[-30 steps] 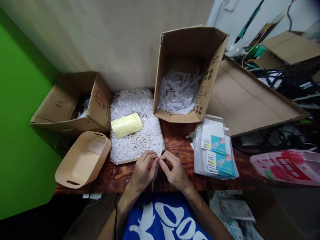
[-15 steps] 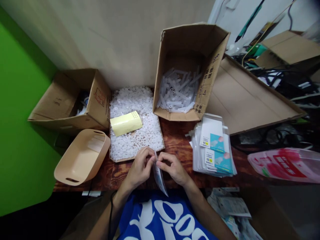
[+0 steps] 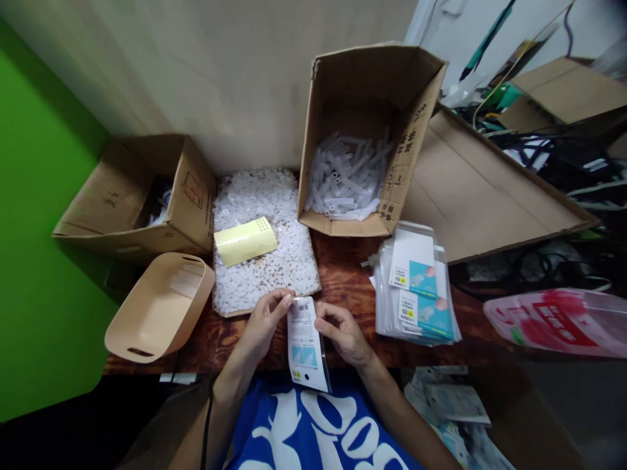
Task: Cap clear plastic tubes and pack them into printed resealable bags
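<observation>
Between my hands is a packet (image 3: 304, 343), a white printed card with blue pictures in what looks like a clear plastic sleeve. Its printed face is turned up and its lower end hangs over the desk edge, close to the blue shirt. My left hand (image 3: 266, 321) is closed, pinching the upper left corner between thumb and fingers. At the packet's right edge, the thumb and curled fingers of my right hand (image 3: 345, 331) grip it. Just beyond my left hand lies a shallow tray (image 3: 235, 307) of small white plastic pieces, with a yellow paper (image 3: 245, 241) on top.
A cardboard box (image 3: 353, 227) of translucent tubes stands behind. To the right is a stack of sleeved cards (image 3: 416, 294), then a pink plastic package (image 3: 553, 323). A beige basket (image 3: 147, 313) and another cardboard box (image 3: 132, 196) are left. More packets (image 3: 453, 405) lie below the desk edge.
The packet was seen nearly edge-on and has turned so its printed face shows. My hands have moved apart, the left one slightly leftward and the right one slightly rightward.
</observation>
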Demonstrator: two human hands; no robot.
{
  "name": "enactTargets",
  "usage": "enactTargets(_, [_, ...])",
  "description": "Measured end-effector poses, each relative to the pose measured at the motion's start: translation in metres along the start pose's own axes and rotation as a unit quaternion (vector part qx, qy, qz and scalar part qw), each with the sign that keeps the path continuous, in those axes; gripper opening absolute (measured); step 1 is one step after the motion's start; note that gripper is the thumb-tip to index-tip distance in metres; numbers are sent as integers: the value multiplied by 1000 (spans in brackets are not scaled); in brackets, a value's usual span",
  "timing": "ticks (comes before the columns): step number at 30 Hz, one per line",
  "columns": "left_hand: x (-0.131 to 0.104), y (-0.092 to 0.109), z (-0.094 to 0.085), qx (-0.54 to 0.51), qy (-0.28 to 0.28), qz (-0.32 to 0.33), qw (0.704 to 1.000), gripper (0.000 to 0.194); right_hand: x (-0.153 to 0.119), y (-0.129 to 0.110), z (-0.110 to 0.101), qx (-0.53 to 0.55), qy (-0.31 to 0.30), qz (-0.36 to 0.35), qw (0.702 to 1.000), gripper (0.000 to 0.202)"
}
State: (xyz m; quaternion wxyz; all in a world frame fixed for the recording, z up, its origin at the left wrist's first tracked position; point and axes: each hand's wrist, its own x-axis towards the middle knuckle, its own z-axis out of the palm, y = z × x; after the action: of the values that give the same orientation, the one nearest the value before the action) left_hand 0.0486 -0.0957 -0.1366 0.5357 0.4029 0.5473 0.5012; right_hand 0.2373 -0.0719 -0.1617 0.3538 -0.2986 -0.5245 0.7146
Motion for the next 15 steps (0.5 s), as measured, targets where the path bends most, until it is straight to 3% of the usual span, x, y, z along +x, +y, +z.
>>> enactTargets(9, [5, 14, -10, -1, -46, -69, 997, 41, -4, -3, -4, 6, -37, -16, 999, 39])
enactTargets(12, [11, 18, -13, 22, -74, -55, 995, 42, -5, -5, -9, 17, -70, 0, 997, 39])
enactTargets(15, [18, 22, -15, 37, -82, -23, 996, 40, -4, -7, -12, 71, -62, 9, 996, 39])
